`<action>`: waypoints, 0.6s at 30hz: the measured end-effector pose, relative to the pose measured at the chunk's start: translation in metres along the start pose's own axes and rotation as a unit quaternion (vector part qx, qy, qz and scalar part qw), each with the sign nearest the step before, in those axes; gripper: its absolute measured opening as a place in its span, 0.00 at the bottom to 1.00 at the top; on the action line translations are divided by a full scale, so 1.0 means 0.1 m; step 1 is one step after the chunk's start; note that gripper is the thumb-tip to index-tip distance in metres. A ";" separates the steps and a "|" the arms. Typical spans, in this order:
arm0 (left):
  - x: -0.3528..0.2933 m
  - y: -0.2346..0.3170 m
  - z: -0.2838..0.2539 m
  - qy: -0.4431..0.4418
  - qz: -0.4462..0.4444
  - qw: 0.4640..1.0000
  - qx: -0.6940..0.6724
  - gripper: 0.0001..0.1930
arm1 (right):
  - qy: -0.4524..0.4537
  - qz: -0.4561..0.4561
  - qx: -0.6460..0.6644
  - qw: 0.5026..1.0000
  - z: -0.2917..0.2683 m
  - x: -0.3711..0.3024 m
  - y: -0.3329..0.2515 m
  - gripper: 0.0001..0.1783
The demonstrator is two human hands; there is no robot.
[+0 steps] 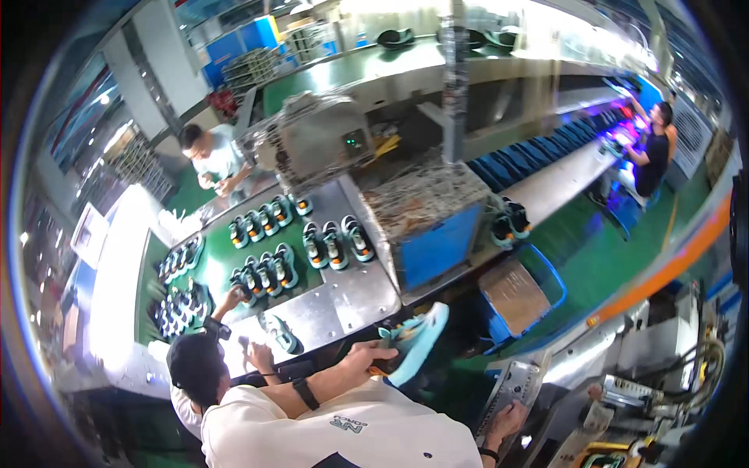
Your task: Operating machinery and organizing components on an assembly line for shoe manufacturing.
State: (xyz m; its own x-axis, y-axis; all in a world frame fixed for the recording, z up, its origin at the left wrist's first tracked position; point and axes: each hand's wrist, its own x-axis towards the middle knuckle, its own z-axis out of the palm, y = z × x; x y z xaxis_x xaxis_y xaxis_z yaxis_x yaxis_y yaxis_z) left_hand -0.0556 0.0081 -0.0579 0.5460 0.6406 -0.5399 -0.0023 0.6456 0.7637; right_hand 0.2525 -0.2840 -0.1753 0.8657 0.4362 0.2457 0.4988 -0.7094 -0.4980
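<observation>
My left hand (365, 363), with a black band on the wrist, is closed around a teal shoe (417, 343). The shoe is tilted, its pale sole facing right and its orange part near my fingers. Lower right, my right hand (507, 421) has its fingers curled beside a grey metal plate with holes (516, 382); whatever they hold is hidden. A single shoe (279, 334) lies on the metal edge of the workbench (355, 300) to the left. Behind it, several similar shoes (265, 269) stand in rows on the bench's green surface.
A co-worker in a dark cap (195, 366) is close on my left, hands over the bench. Another person (218, 160) works across it. A blue-framed stool (515, 296) stands ahead right, near a conveyor (562, 171) carrying dark shoes. Machinery (640, 390) fills the right side.
</observation>
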 end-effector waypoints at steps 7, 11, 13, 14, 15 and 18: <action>-0.06 1.14 -0.76 0.267 0.102 0.949 -0.131 0.06 | 0.104 -0.061 -0.035 0.992 -0.02 0.84 -0.42 0.10; 0.54 1.35 -1.96 0.354 0.158 0.896 -0.215 0.11 | 0.116 -0.158 0.115 0.974 -0.35 2.19 -2.22 0.09; 0.87 1.50 -2.37 0.395 0.161 0.883 -0.195 0.12 | 0.130 -0.274 0.169 0.938 -0.64 2.60 -3.43 0.06; 1.06 1.55 -2.57 0.433 0.142 0.874 -0.166 0.13 | 0.140 -0.338 0.175 0.914 -0.71 2.79 -3.94 0.06; 1.24 1.53 -2.81 0.472 0.127 0.862 -0.135 0.14 | 0.133 -0.375 0.178 0.900 -0.73 2.96 -4.52 0.06; 1.62 1.24 -3.56 0.480 0.180 0.848 -0.133 0.21 | 0.082 -0.477 0.170 0.858 -0.59 3.42 -6.03 0.10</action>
State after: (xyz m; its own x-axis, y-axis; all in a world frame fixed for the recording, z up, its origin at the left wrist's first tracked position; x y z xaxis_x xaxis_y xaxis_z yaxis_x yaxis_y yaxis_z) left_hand -0.2656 0.3403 -0.1765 -0.4632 0.7770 -0.4263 -0.2827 0.3264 0.9020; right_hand 0.2502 0.2598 0.2580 0.0782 0.6257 0.7761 0.9669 0.1420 -0.2120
